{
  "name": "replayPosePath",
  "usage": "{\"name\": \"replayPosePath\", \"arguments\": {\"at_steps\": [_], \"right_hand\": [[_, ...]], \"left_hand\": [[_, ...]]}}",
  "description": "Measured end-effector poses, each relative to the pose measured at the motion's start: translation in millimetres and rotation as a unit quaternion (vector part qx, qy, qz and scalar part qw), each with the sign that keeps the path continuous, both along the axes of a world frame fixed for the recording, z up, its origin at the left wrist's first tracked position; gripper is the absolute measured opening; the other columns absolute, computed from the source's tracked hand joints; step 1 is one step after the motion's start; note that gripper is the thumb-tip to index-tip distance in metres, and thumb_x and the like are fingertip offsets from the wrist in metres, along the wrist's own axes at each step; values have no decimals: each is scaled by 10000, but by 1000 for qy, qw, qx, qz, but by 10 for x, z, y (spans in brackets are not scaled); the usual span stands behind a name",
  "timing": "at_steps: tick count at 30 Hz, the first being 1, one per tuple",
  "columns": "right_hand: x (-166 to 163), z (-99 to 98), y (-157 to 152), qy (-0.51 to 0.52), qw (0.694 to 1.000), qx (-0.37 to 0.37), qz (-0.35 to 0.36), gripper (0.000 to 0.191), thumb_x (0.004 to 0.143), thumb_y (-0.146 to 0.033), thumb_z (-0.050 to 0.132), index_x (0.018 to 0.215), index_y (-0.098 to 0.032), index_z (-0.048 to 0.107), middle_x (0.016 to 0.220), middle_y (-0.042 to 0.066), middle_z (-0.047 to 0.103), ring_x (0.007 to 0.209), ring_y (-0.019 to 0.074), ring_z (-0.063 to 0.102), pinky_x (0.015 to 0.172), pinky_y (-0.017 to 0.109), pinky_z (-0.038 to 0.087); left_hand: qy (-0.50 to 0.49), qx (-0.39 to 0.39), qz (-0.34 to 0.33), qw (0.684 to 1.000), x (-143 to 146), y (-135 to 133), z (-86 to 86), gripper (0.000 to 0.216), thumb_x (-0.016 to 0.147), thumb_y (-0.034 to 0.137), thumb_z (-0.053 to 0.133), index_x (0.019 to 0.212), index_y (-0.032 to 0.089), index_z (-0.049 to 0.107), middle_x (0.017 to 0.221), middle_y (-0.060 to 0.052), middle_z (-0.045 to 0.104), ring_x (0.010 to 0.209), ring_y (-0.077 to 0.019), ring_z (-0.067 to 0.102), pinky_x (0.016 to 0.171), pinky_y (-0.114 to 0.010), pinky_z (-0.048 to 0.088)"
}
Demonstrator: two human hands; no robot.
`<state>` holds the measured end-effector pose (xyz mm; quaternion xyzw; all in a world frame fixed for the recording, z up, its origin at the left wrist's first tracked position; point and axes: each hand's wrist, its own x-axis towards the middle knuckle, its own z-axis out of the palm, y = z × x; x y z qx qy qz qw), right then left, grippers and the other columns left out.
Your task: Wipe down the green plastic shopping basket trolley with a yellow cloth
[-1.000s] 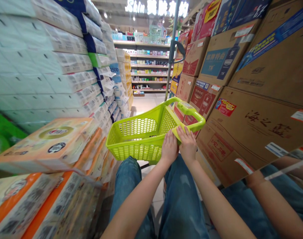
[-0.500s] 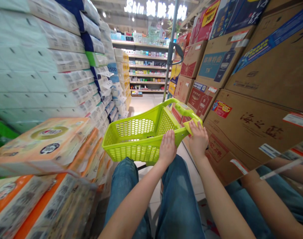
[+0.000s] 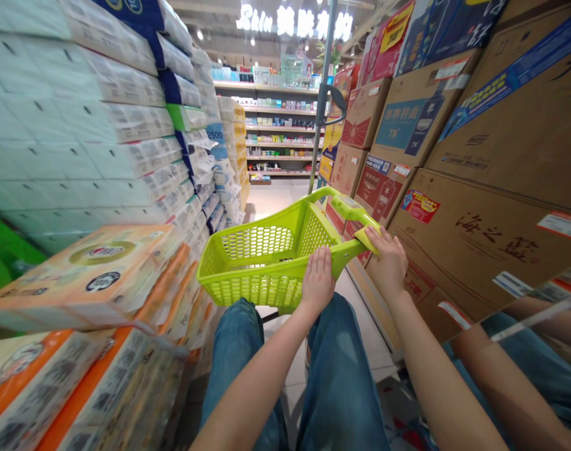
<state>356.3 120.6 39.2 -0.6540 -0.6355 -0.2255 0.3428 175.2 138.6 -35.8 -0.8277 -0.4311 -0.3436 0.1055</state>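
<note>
A lime-green plastic shopping cart (image 3: 248, 275) with perforated basket walls stands in front of my knees. My left hand (image 3: 319, 282) grips its near side, the fingers close together over the rim and the thumb hidden. At the handle end, my right hand (image 3: 387, 258) is closed on a yellow cloth (image 3: 366, 239), pressed against the arm that leads up to the handle (image 3: 351, 208). Part of the cloth shows in front of the fingers; the rest lies under them. The basket's inner floor is only partly visible.
Tissue packs (image 3: 79, 144) are stacked high on the left, with orange packs (image 3: 83, 269) lower and nearer. Cardboard cartons (image 3: 492, 219) wall the right. A grey pole (image 3: 320, 106) stands behind the cart. Stocked shelves (image 3: 280, 119) cross the aisle's far end.
My right hand and the yellow cloth have slid a little right and down along the handle arm. My left hand stays on the cart's side. The view has shifted slightly.
</note>
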Motion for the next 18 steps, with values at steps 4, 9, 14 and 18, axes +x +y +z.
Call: {"name": "replayPosePath", "arguments": {"at_steps": [4,9,14,18], "right_hand": [[-33,26,36,14,1000,5,-24,666,776,-31,474,1397,-258,556,1433,25,594,1395,228,474,1159,473,346],[-499,-167,-48,-14,1000,-12,-9,655,800,-26,455,1411,-246,542,1449,19,577,1412,233,451,1163,458,332],[-705,-299,-148,-51,996,-35,60,687,796,6,418,1418,-262,531,1461,0,563,1416,199,444,1162,433,329],[-339,-184,-120,-45,997,-22,53,700,781,-4,446,1416,-287,529,1440,-4,586,1397,187,468,1177,443,306]], "left_hand": [[-9,-4,3,1000,15,-1,-6,803,865,216,497,1550,21,126,1586,-216,339,1499,-294,277,1214,-485,302],[-1,-7,7,1000,10,5,-28,781,860,213,496,1538,9,166,1587,-220,334,1502,-285,272,1224,-455,284],[8,-14,6,1000,-11,7,-24,728,857,197,483,1510,-4,234,1560,-237,372,1496,-308,281,1213,-477,301],[-5,-6,0,1000,-9,-1,-9,772,853,198,496,1529,4,177,1578,-230,346,1499,-289,278,1221,-471,295]]}}
